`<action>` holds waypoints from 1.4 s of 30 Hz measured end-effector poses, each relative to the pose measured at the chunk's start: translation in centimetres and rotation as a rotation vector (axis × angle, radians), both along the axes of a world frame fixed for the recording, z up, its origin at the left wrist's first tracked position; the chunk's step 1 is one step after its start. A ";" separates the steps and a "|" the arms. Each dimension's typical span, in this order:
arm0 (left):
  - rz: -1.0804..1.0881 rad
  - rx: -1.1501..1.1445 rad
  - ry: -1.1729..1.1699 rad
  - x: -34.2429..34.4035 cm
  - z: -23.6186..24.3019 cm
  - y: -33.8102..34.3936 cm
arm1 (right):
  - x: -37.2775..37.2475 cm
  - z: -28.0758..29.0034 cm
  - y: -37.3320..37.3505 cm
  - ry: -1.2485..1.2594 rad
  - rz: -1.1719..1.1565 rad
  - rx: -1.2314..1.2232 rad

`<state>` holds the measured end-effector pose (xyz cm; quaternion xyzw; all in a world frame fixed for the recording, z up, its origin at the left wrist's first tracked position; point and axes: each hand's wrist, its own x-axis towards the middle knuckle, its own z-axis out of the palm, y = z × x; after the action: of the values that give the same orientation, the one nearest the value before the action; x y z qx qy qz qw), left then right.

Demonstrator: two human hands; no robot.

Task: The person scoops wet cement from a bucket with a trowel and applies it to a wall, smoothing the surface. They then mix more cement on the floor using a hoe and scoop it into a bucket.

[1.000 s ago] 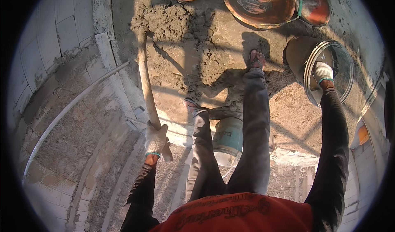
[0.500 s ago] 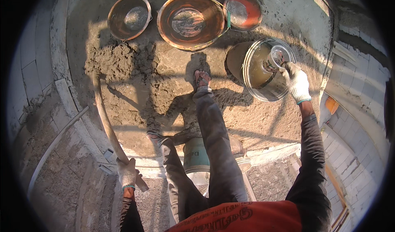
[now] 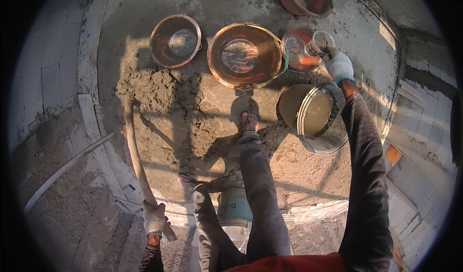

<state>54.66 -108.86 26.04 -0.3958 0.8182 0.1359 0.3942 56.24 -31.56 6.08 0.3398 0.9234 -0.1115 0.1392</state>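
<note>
My left hand (image 3: 154,218), in a white knit glove, is closed round the lower end of a long wooden tool handle (image 3: 137,151). Its far end meets a heap of wet grey mortar (image 3: 152,86), and the tool's head cannot be made out. My right hand (image 3: 339,65), also gloved, grips a clear plastic cup (image 3: 320,42), tilted over a small red-lined bucket (image 3: 295,50). Nearer to me than that hand stands a tall clear-rimmed bucket (image 3: 316,115) of murky brownish water, partly behind my right forearm.
A large mortar-stained bucket (image 3: 223,68) stands at far centre, with a smaller one (image 3: 166,34) to its left. Another bucket (image 3: 318,1) lies farther back. A green bucket (image 3: 233,205) is between my legs. Low block walls (image 3: 424,98) border the floor.
My right hand has moved the cup away from the water bucket, forward to above the small red-lined bucket. My left hand keeps its grip. The view has tilted forward, showing another far bucket.
</note>
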 end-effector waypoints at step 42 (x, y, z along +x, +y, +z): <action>1.770 0.960 0.466 15.5 -5.8 -8.4 | 13.3 35.1 -60.0 -0.852 0.728 -0.501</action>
<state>70.18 -117.31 20.28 -0.6209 0.1496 0.7628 0.1012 69.56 -91.56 41.22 -0.0256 0.7890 -0.1246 0.6010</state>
